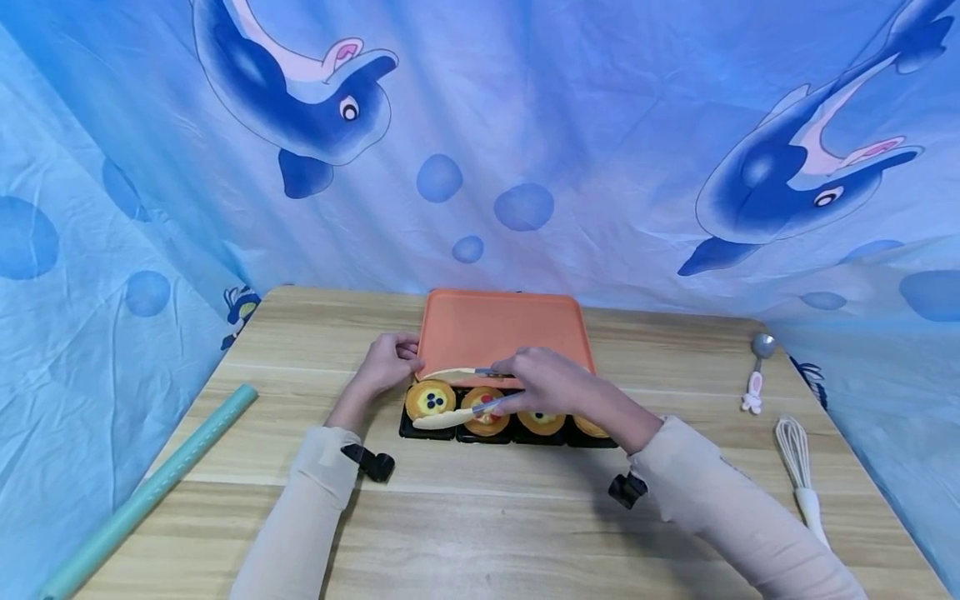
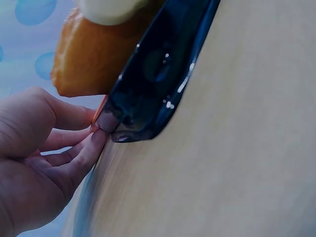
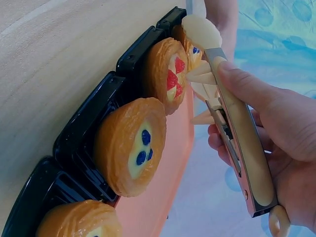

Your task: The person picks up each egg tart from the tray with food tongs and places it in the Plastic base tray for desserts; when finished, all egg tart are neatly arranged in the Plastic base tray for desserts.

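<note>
My left hand (image 1: 386, 362) pinches the near left corner of the orange tray (image 1: 502, 325) between thumb and fingers. In my right hand (image 1: 551, 383) is a pair of tongs (image 3: 242, 133) with cream-coloured tips, their arms spread apart. Those tips reach over the leftmost tart (image 1: 431, 398), which has blueberries on top, and nothing is between them. Beside it sits a tart with red fruit (image 3: 170, 74), then another blueberry tart (image 3: 136, 148). The tarts stand in a row of black plastic trays (image 1: 420, 432) along the orange tray's near edge.
To the right lie a scoop with a pink rabbit handle (image 1: 754, 383) and a white-handled whisk (image 1: 802, 475). A green rolled mat or tube (image 1: 157, 492) lies along the left side of the wooden table (image 1: 480, 533). A blue dolphin curtain (image 1: 600, 100) hangs behind.
</note>
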